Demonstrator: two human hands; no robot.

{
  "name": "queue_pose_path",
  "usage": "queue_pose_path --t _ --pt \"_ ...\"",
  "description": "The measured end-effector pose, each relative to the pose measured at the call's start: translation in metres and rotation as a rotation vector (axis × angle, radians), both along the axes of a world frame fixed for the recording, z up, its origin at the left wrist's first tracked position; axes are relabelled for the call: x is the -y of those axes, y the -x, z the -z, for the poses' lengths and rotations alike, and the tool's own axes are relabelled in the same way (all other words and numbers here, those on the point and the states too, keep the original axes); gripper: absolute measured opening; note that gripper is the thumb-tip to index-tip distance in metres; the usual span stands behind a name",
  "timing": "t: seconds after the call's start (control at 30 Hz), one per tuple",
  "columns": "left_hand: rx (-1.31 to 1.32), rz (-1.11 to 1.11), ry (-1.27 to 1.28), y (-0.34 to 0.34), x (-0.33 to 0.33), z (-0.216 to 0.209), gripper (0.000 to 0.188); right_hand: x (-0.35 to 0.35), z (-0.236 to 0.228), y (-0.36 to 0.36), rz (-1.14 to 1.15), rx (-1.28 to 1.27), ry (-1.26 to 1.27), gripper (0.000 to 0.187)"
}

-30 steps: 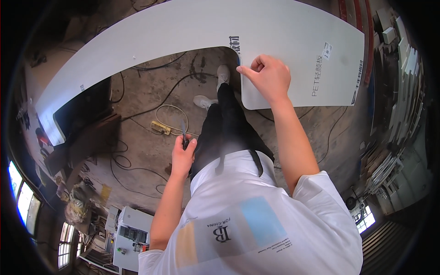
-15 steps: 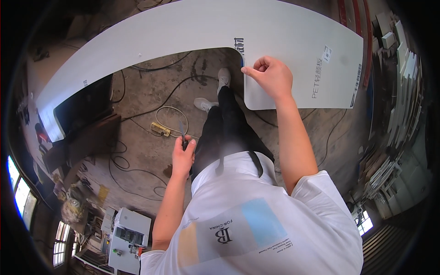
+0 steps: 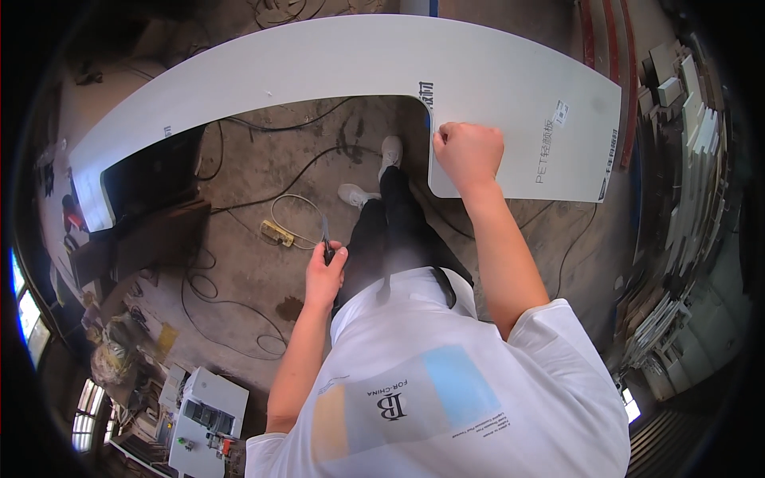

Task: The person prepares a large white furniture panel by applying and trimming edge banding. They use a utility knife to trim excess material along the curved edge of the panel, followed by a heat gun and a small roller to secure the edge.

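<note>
A large white panel (image 3: 319, 68) with a rectangular cutout lies across the far side, with dark print and a small label on its right part. My right hand (image 3: 472, 153) is closed, knuckles up, over the panel beside the cutout's rounded right edge. What its fingers hold, if anything, is hidden beneath them. Down on the left, in front of my leg, my left hand (image 3: 324, 279) grips a knife (image 3: 328, 255) by its dark handle. The thin blade points away from me, well apart from the panel.
Black cables (image 3: 279, 190) and a yellow power strip (image 3: 276, 233) lie on the stained concrete floor. Dark boards (image 3: 143, 247) stand under the panel's left end. Stacked sheets (image 3: 689, 191) line the right side, and a white machine (image 3: 209, 418) stands lower left.
My right hand has turned over from a thumb-out pinch at the cutout's edge to a closed fist lying over the panel. My left hand still holds the knife, nearly in place.
</note>
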State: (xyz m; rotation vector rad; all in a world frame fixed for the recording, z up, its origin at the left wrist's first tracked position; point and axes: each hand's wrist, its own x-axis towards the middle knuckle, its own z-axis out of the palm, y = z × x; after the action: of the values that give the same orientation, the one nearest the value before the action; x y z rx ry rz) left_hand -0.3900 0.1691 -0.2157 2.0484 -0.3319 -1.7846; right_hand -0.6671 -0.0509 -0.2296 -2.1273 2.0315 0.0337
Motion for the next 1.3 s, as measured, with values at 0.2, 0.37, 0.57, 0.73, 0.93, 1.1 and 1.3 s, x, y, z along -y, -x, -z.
queue_pose_path --t 0.2,0.37,0.57,0.73,0.93,1.1,1.3 --pt "-0.007 -0.025 0.019 -0.003 0.002 -0.007 0.021 0.014 -0.002 -0.007 -0.044 -0.148 -0.067 0.020" --pt "0.038 0.008 0.026 -0.009 0.007 -0.020 0.022 0.017 0.004 -0.006 -0.026 -0.153 -0.112 0.015" --pt "0.068 -0.015 0.066 -0.014 0.027 -0.034 0.018 0.028 0.004 -0.016 0.096 -0.085 -0.267 0.011" --pt "0.068 0.049 0.128 -0.019 0.053 -0.028 0.019 0.032 0.003 -0.018 0.141 -0.059 -0.336 0.013" --pt "0.172 0.197 0.218 -0.034 0.114 -0.017 0.025 0.004 0.007 0.004 0.325 0.281 -0.247 0.015" --pt "0.605 0.790 0.831 -0.058 0.208 0.006 0.036 -0.004 0.009 0.002 0.492 0.372 -0.172 0.022" --pt "0.718 1.101 1.051 -0.060 0.329 0.031 0.043 -0.001 0.004 -0.008 0.588 0.295 -0.339 0.032"
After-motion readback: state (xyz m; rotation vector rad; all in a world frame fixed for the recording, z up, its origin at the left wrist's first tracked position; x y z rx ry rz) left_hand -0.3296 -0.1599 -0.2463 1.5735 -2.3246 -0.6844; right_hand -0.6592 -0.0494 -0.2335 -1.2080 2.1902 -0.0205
